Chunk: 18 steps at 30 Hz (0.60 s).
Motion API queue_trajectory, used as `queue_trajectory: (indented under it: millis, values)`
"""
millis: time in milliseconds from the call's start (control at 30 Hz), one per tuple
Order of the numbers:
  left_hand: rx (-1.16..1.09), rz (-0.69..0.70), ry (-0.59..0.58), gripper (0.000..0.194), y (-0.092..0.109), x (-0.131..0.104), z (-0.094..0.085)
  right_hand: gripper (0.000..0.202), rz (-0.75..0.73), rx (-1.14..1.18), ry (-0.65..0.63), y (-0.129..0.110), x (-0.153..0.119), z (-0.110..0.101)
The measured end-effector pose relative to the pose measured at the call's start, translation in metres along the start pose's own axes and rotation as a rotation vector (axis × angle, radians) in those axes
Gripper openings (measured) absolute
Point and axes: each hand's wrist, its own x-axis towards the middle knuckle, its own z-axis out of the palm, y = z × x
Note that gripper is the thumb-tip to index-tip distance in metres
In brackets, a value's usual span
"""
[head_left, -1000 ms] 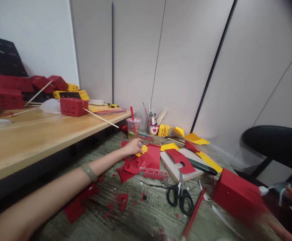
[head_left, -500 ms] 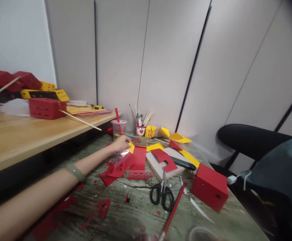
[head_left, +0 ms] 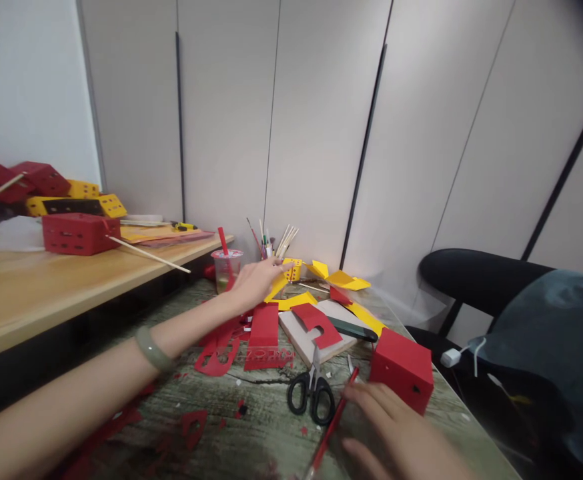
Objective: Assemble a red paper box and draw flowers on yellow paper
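Observation:
My left hand (head_left: 261,283) reaches across the table, fingers closed on a yellow paper piece (head_left: 278,287) that hangs below them. Just past its fingertips stands a small yellow box (head_left: 293,269) with cut-out holes. My right hand (head_left: 391,427), smeared by motion, comes in at the lower right with thumb and fingers apart. Its fingertips are beside a slim red stick (head_left: 332,427) with a silvery lower end; whether they touch I cannot tell. Left of that lie black-handled scissors (head_left: 312,393), and a red paper box (head_left: 402,367) sits behind the right hand.
A white board (head_left: 291,330) bears a notched red paper piece (head_left: 321,328) and a dark green cutter (head_left: 354,328). Red scraps litter the table. A plastic drink cup (head_left: 226,270) stands at the left-hand wooden shelf (head_left: 161,257). A black chair (head_left: 476,277) is at right.
My left hand has moved right and away from me, with the yellow paper piece. My right hand has come into view beside the red stick. The view has shifted slightly.

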Motion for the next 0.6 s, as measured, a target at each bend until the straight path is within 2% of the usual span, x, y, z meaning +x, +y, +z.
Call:
queue_trajectory:
  millis: [100, 233, 333, 433, 533, 600]
  values:
    - [0.006, 0.149, -0.045, 0.024, 0.025, 0.007, 0.009, 0.062, 0.059, 0.062, -0.062, -0.009, 0.046, 0.006]
    - [0.025, 0.220, -0.065, 0.023, 0.038, 0.010, 0.023, 0.067, 0.029, 0.076, -0.103, -0.015, 0.078, 0.024]
    - [0.016, 0.277, -0.091, 0.026, 0.030, 0.008, 0.034, 0.071, -0.080, 0.098, -0.149, -0.022, 0.080, 0.028]
    - [-0.004, 0.347, -0.157, 0.023, 0.017, 0.003, 0.043, 0.060, -0.167, 0.086, -0.175, -0.026, 0.081, 0.017]
    - [-0.011, 0.396, -0.243, 0.019, 0.006, -0.007, 0.048, 0.038, -0.114, -0.020, -0.182, -0.012, 0.095, -0.003]
    - [-0.008, 0.418, -0.279, 0.019, 0.002, -0.016, 0.049, 0.032, -0.019, -0.139, -0.204, 0.007, 0.112, -0.014]
